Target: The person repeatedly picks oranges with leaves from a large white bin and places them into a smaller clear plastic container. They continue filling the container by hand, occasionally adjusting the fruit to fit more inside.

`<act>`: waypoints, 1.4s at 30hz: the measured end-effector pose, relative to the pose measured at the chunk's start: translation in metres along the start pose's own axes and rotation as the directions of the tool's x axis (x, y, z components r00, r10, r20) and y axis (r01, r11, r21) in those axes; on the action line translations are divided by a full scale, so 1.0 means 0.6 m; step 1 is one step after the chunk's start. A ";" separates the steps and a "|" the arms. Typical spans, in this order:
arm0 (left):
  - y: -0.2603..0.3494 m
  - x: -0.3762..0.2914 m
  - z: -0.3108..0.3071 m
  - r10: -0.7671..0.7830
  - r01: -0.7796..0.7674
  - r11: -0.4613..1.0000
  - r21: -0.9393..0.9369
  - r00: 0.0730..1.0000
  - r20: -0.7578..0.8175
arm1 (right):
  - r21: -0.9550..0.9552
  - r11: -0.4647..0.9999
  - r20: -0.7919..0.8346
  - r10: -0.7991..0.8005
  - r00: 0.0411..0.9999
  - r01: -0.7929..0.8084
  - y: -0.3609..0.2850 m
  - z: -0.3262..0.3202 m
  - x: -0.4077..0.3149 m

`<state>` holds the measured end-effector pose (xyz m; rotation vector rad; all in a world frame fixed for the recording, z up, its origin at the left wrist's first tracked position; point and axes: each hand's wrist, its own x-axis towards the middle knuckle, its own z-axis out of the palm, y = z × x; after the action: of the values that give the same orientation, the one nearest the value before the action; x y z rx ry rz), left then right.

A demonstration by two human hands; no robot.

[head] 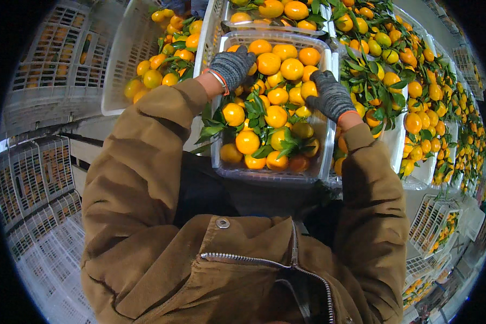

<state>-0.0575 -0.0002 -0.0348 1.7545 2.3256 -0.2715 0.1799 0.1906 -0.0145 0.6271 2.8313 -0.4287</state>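
In front of me stands a clear plastic bin (pixel 267 175) holding mandarins, some with green leaves (pixel 256 106) attached. My left hand (pixel 233 67), in a grey knitted glove with an orange cuff, reaches over the bin's far left part. Its fingers rest against a mandarin (pixel 251 69) there; the glove hides its grip. On the right side, my gloved right hand (pixel 333 96) has its fingers and thumb about a mandarin (pixel 309 89) at the edge of the pile. Beside it, a larger mandarin (pixel 292 69) lies on top, between the two hands.
A white crate (pixel 123 60) with mandarins stands at left, and another clear bin (pixel 275 29) adjoins the far side. To the right run rows of bins with leafy mandarins (pixel 413 121). Stacked lattice crates (pixel 36 174) line the left; more crates (pixel 433 227) sit low at right.
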 end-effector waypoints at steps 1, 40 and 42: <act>0.001 0.000 0.001 0.012 -0.012 1.000 -0.012 0.999 -0.030 | 0.009 0.998 -0.047 -0.066 0.997 0.067 0.002 0.000 0.006; -0.149 -0.051 -0.143 0.018 -0.204 0.815 -0.542 0.945 -0.328 | 0.137 0.990 -0.097 0.053 0.994 -0.039 -0.193 0.143 0.098; -0.153 -0.048 -0.138 0.010 -0.212 0.823 -0.527 0.933 -0.359 | 0.122 0.992 -0.160 -0.015 0.987 0.034 -0.180 0.139 0.097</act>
<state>-0.1430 -0.0291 0.0545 1.7038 2.1685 0.7300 0.0925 0.0918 -0.0823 0.6792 2.9841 -0.5878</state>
